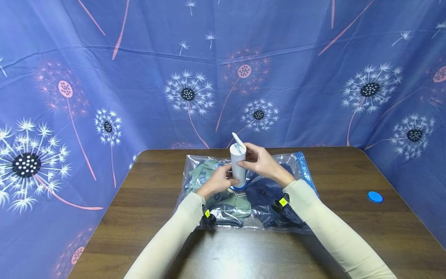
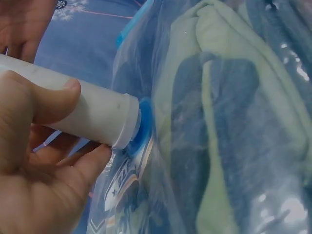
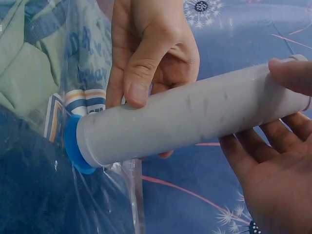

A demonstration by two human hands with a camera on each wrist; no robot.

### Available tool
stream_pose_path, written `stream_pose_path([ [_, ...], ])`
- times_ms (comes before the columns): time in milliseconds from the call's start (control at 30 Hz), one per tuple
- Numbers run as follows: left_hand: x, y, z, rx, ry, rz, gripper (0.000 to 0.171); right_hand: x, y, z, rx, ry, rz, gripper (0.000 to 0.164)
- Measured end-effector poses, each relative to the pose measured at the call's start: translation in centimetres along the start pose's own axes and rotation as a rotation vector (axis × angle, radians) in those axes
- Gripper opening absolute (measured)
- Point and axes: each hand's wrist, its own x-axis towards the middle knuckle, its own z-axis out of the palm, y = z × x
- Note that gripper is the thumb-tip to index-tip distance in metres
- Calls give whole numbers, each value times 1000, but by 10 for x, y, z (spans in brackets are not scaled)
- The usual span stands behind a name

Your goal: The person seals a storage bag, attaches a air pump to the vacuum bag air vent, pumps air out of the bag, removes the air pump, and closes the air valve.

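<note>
A white hand pump (image 1: 238,166) stands upright on the blue valve ring (image 3: 77,146) of a clear vacuum storage bag (image 1: 256,223). My left hand (image 1: 219,180) grips the lower part of the pump, thumb in front and fingers behind. Higher up, my right hand (image 1: 259,159) holds the pump's barrel just under its white top handle (image 1: 238,140), which tilts up to the left. Inside the bag lie a folded green garment (image 1: 240,203) with lettering and a dark navy garment (image 1: 263,197).
A round blue cap (image 1: 375,197) lies on the brown wooden table (image 1: 343,224) to the right. The bag's blue zip edge (image 1: 306,170) runs along its right side. Behind the table hangs a blue cloth (image 1: 299,89) with a dandelion print.
</note>
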Motion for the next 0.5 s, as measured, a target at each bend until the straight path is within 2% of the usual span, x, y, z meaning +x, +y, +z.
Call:
stream_pose_path([
  [133,-3,-1,4,21,55,-5,59,-1,0,2,-27,42,8,54],
  [300,-7,-1,18,44,174,-13,67,-4,-1,6,-65,100,1,56],
  [500,-11,2,33,39,321,-11,68,-7,-2,13,-112,173,12,55],
])
